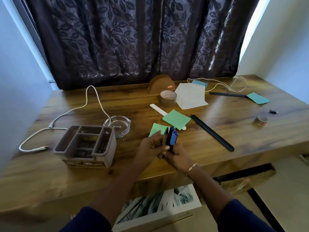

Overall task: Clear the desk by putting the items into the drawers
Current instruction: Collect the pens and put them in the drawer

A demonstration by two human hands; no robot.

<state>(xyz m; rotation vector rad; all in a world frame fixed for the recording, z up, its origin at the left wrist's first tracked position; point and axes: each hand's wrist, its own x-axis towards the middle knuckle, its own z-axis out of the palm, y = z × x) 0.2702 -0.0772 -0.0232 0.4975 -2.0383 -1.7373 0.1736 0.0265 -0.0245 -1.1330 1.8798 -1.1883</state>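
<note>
Wooden desk [83, 173], glossy grain. Counted on it: two green paper squares [176, 119], two blue notes [258, 98], one white sheet [190, 96], two tape rolls, the large brown one [167, 98] beside the sheet and the small one [261, 120] near the right edge, two black flat sticks [212, 132], one white stick [158, 109], two white cables [93, 99], one clear glass ashtray [117, 125], one grey plastic organizer [86, 145] with compartments, one brown mesh holder [161, 84].

Three pens [169, 141], upright and bunched above the desk's front edge, one blue-capped. Left hand [150, 148] curled around the bunch; right hand [178, 157] gripping its lower end, bracelet at the wrist. Open drawer [160, 206] below, holding printed paper.
</note>
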